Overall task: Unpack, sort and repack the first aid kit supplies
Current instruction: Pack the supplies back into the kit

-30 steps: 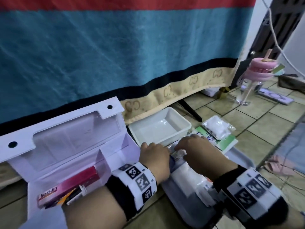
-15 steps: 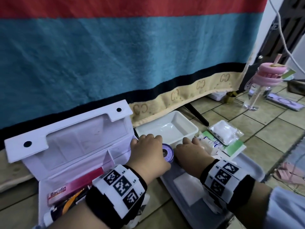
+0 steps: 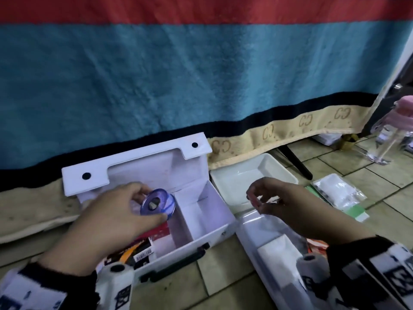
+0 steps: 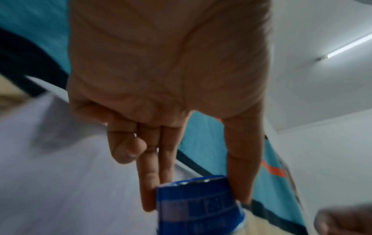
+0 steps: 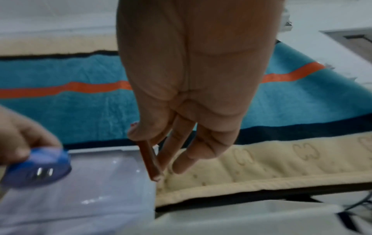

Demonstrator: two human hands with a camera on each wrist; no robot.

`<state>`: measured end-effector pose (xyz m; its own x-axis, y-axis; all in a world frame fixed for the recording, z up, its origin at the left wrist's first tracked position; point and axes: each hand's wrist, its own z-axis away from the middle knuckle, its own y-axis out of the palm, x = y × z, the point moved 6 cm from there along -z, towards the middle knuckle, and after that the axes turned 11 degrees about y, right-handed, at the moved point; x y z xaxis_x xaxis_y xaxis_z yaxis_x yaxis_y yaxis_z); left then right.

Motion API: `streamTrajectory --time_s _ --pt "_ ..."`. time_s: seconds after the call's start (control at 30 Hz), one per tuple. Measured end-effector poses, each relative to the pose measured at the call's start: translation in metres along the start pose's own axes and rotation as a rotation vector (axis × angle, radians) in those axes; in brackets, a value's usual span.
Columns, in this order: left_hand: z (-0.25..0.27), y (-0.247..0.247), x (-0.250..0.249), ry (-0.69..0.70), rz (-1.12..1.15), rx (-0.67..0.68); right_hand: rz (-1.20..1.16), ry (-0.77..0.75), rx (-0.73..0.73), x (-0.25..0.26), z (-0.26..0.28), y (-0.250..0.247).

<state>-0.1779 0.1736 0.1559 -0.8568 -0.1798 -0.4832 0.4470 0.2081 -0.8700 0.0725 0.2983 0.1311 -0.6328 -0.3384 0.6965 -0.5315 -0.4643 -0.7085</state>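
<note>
My left hand [image 3: 153,205] grips a blue tape roll [image 3: 161,201] between thumb and fingers, just above the open white first aid box [image 3: 201,220]. The left wrist view shows that roll [image 4: 199,205] pinched at its edges. A red medicine box [image 3: 159,231] and other packets lie in the box's left compartment; its right compartments look bare. My right hand [image 3: 257,199] hovers over the long white tray [image 3: 252,229]. In the right wrist view it pinches a thin reddish-brown strip [image 5: 151,160] between thumb and fingers.
A square white tray [image 3: 245,175] stands behind the right hand. A bag of cotton [image 3: 337,193] on a green packet [image 3: 355,211] lies right of it. A bandage roll [image 3: 312,265] and white pad sit in the long tray. A pink-capped bottle [image 3: 400,121] stands far right.
My left hand lifted the blue roll off the long tray and carried it left over the kit box. My right hand rose from the tray, pinching the small strip.
</note>
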Motion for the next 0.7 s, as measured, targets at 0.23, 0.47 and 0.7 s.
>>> streamTrajectory --time_s 0.23,0.47,0.7 --pt "0.016 0.04 0.009 0.007 -0.181 0.123 -0.151 -0.039 0.103 0.044 -0.008 0.04" --pt "0.018 0.058 0.016 0.075 -0.313 0.274 -0.099 -0.042 0.13 0.064 -0.018 0.068" --pt "0.025 0.033 0.046 -0.015 -0.323 0.146 0.172 -0.153 0.121 0.093 -0.029 0.107"
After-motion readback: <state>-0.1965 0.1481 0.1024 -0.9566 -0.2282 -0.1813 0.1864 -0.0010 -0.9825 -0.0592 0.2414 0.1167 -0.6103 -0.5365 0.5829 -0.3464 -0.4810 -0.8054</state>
